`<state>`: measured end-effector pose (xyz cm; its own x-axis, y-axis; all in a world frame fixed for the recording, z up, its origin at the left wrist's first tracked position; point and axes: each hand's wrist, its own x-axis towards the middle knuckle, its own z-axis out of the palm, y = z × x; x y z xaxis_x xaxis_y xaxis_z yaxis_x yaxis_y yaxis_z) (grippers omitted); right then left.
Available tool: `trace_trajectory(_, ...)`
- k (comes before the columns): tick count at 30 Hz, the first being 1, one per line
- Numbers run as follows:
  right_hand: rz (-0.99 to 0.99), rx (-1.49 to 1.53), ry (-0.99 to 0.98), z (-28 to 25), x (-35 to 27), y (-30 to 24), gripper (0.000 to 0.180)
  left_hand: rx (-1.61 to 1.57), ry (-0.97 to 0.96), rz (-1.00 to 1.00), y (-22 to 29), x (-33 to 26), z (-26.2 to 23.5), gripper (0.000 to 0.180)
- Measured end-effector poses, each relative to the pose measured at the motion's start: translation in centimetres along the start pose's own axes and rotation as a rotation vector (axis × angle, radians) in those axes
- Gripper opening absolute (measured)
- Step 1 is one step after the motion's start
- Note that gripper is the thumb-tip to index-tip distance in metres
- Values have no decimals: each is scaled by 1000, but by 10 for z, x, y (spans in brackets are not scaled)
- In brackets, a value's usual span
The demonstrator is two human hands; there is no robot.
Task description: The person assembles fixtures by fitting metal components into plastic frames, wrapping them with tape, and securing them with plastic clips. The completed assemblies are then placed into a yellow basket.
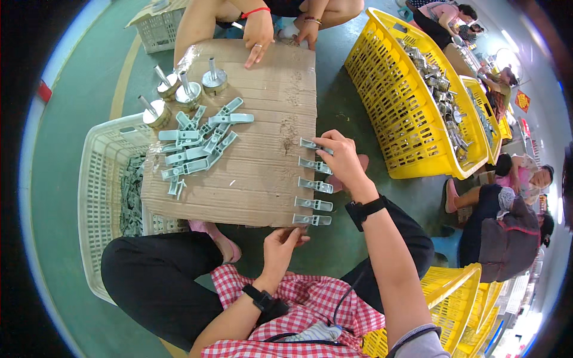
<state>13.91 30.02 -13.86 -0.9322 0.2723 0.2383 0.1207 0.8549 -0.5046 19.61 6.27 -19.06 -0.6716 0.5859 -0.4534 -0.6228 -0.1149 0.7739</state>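
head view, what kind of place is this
Probably a small factory assembly floor. Yellow crates of metal parts stand on a green floor, grey brackets lie on a cardboard sheet, and other people sit working nearby.

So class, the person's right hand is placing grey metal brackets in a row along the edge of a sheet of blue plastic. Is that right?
Not quite. The head view shows the sheet is brown corrugated cardboard, not blue plastic. The rest holds: the right hand sets grey metal brackets in a row along its edge.
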Motion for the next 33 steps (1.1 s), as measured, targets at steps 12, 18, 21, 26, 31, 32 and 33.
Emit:
trace_trajectory(12, -65, -83, 0, 6, 0, 2, 24, 7, -5, -9, -1, 0, 0, 22)
trace_trajectory(18, -192, -263, -27, 5, 2, -4, 24, 14, 5, 0, -1, 0, -2, 21)
trace_trajectory(21, -265, -390, -82, -1, -2, 1, 30, -2, 0, -3, -2, 1, 1, 21)
trace_trajectory(26, -310, -480, -38, -12, 22, -34, 25, 3, 6, -2, -1, -2, -5, 21)
trace_trajectory(31, -364, -204, -116, 32, 76, -85, 30, 2, 1, -38, 2, 0, 2, 20)
trace_trajectory(32, -342, -161, -144, 49, 89, -98, 26, -10, 25, -41, 3, -1, 1, 19)
trace_trajectory(33, -314, -130, -170, 61, 100, -109, 23, -26, 34, -44, 3, -1, 4, 17)
